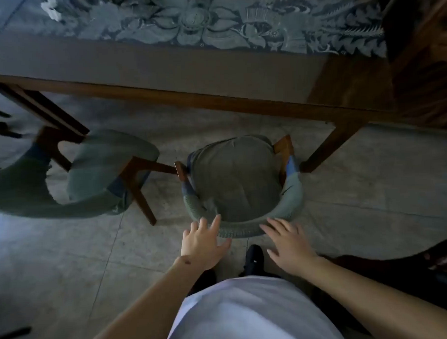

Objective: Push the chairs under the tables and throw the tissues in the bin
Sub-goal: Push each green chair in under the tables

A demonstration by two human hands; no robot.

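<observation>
A green upholstered chair (236,179) with a curved woven backrest stands in front of me, its seat facing the wooden table (163,67) and still out from under it. My left hand (203,243) hovers with fingers spread at the left of the backrest rim. My right hand (287,240) is spread too, fingertips at the rim's right side. Neither hand grips anything. A second green chair (111,168) stands to the left, turned at an angle beside a table leg. A crumpled white tissue (51,9) lies on the tabletop at the far left.
The table carries a blue-grey floral runner (225,24). A table leg (328,148) stands just right of the near chair. A dark wooden piece of furniture (421,61) fills the right side. The floor is pale tile (68,263). My dark shoe (253,259) is below the chair.
</observation>
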